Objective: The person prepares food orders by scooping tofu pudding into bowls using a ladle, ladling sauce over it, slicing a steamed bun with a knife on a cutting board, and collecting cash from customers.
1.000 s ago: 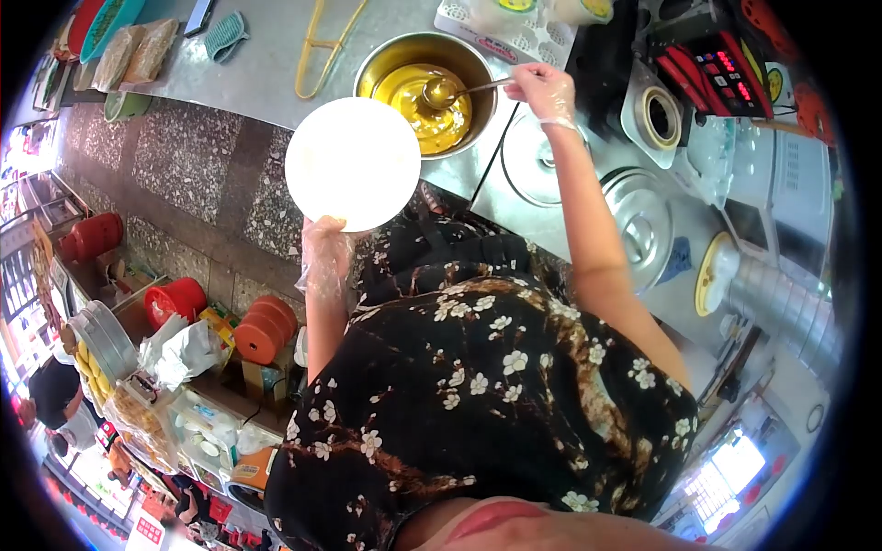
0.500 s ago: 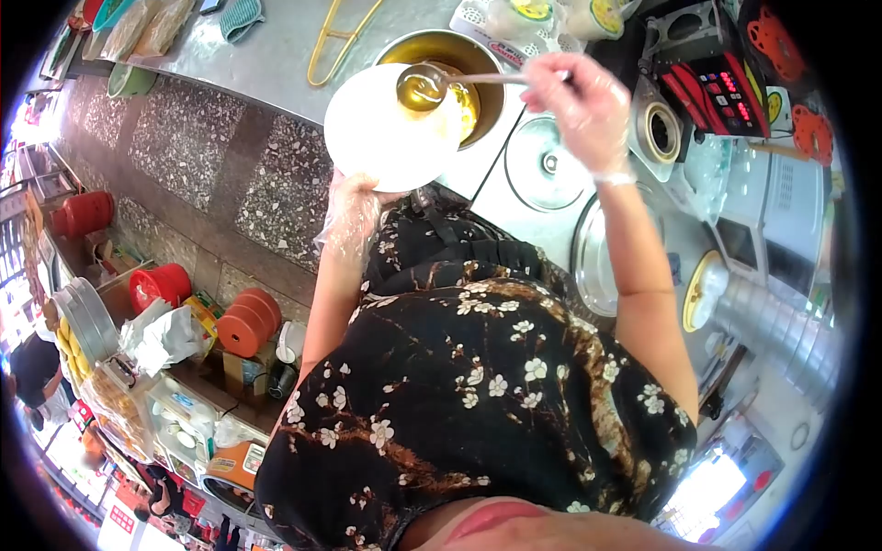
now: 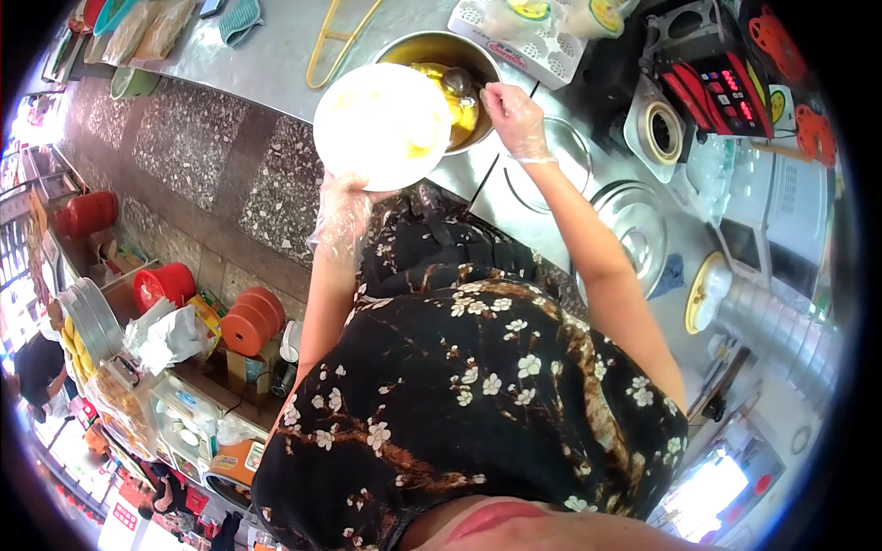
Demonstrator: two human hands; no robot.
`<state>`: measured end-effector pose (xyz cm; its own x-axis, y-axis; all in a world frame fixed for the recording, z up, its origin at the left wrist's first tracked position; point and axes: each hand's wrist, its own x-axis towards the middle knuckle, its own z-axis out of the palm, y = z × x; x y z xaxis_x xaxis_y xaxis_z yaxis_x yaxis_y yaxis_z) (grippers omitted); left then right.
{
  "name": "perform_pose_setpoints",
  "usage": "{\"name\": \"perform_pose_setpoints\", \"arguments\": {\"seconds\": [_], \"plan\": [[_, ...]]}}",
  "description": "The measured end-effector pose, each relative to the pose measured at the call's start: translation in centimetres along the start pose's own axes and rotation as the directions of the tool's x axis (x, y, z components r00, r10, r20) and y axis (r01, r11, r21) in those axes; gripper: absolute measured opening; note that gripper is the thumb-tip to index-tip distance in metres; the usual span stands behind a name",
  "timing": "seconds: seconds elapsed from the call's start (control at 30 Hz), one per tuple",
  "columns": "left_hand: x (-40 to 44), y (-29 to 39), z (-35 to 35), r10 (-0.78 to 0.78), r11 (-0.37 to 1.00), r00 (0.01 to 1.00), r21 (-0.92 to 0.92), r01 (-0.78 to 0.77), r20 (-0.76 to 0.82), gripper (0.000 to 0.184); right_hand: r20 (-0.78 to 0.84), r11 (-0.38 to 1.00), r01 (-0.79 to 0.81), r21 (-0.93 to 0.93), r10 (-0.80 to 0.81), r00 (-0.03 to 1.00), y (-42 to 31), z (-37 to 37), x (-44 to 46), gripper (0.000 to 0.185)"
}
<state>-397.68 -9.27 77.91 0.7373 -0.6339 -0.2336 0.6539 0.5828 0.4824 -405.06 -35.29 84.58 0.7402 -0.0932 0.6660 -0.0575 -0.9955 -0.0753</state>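
My left hand (image 3: 347, 197), in a clear plastic glove, grips the near edge of a white plate (image 3: 372, 129). Some yellowish liquid or food shows on the plate's right side, though glare hides the detail. Behind and right of the plate stands a deep metal pot (image 3: 490, 69) with yellow-brown liquid in it. My right hand (image 3: 516, 119), also gloved, is closed on the handle of a ladle (image 3: 457, 82), whose bowl is down inside the pot. The plate overlaps the pot's left rim.
Round metal lids (image 3: 634, 234) lie on the counter to the right. A white carton (image 3: 524, 50) with plastic cups stands behind the pot, and a yellow-handled tool (image 3: 335, 46) lies left of it. A machine with red digits (image 3: 730, 87) is at the right.
My right hand has moved down and left, taking the ladle's bowl from over the plate into the pot. The plate has shifted slightly left.
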Motion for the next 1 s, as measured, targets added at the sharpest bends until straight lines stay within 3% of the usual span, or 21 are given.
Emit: {"name": "perform_pose_setpoints", "arguments": {"seconds": [0.03, 0.07, 0.1, 0.13, 0.2, 0.33, 0.47, 0.67, 0.73, 0.8, 0.87, 0.9, 0.93, 1.0], "plan": [[-0.1, 0.2, -0.1, 0.007, 1.000, 1.000, -0.005, -0.007, 0.001, 0.073, -0.029, 0.992, -0.118, 0.042, 0.119, 0.993, -0.3, 0.3, 0.1, 0.011], [-0.3, 0.3, -0.1, 0.007, 1.000, 1.000, -0.004, -0.007, 0.000, 0.073, -0.029, 0.992, -0.118, 0.042, 0.119, 0.992, -0.2, 0.2, 0.3, 0.011], [-0.5, 0.5, -0.1, 0.015, 1.000, 1.000, -0.004, -0.015, -0.004, 0.073, 0.040, 0.846, -0.450, 0.285, 0.459, 0.888, -0.2, 0.0, 0.7, 0.009], [-0.7, 0.6, -0.2, 0.023, 1.000, 1.000, -0.005, -0.023, -0.009, 0.073, 0.189, 0.538, -0.699, 0.470, 0.713, 0.676, -0.5, -0.2, 1.1, 0.009], [-0.6, 0.3, -0.6, 0.024, 1.000, 1.000, -0.012, -0.024, -0.010, 0.074, 0.205, 0.465, -0.691, 0.554, 0.728, 0.654, 1.5, -1.1, 1.6, 0.011], [-0.4, 0.3, -1.4, 0.031, 0.999, 0.999, -0.013, -0.032, -0.025, 0.075, 0.202, 0.450, -0.658, 0.604, 0.712, 0.672, -0.8, -6.1, 5.8, 0.013], [0.0, -0.7, -2.3, 0.006, 0.998, 1.000, -0.060, -0.005, 0.014, 0.074, 0.229, 0.472, -0.620, 0.626, 0.649, 0.725, -4.2, -10.5, 8.8, 0.016], [0.5, -1.9, -1.2, -0.026, 0.998, 1.000, -0.063, 0.026, -0.003, 0.071, 0.346, 0.498, -0.613, 0.614, 0.529, 0.775, -8.0, -11.2, 8.1, 0.019], [0.5, -1.5, -0.2, -0.018, 0.998, 1.000, -0.056, 0.017, -0.006, 0.069, 0.315, 0.600, -0.484, 0.637, 0.370, 0.874, -9.3, -10.5, 6.9, 0.019], [0.5, -1.1, 0.1, -0.029, 0.998, 0.999, -0.052, 0.028, -0.015, 0.069, 0.247, 0.944, -0.083, 0.320, 0.002, 0.969, -10.2, -11.0, 6.1, 0.017], [0.2, -1.9, -0.3, -0.045, 0.998, 0.999, -0.045, 0.043, -0.025, 0.068, 0.108, 0.926, 0.272, 0.262, -0.308, 0.945, -10.3, -10.6, 3.9, 0.022], [0.2, -2.0, -0.7, -0.034, 0.998, 0.999, -0.056, 0.033, -0.008, 0.068, 0.111, 0.904, 0.352, 0.244, -0.387, 0.916, -10.6, -10.8, 3.8, 0.027], [0.2, -1.8, -0.9, -0.021, 0.997, 1.000, -0.068, 0.022, 0.008, 0.068, 0.111, 0.903, 0.354, 0.245, -0.389, 0.915, -10.5, -10.8, 3.6, 0.027], [-0.5, -1.2, -0.4, -0.010, 0.998, 1.000, -0.054, 0.009, -0.020, 0.068, 0.020, 0.966, 0.226, 0.124, -0.230, 0.973, -9.3, -11.2, 3.0, 0.023]]}}
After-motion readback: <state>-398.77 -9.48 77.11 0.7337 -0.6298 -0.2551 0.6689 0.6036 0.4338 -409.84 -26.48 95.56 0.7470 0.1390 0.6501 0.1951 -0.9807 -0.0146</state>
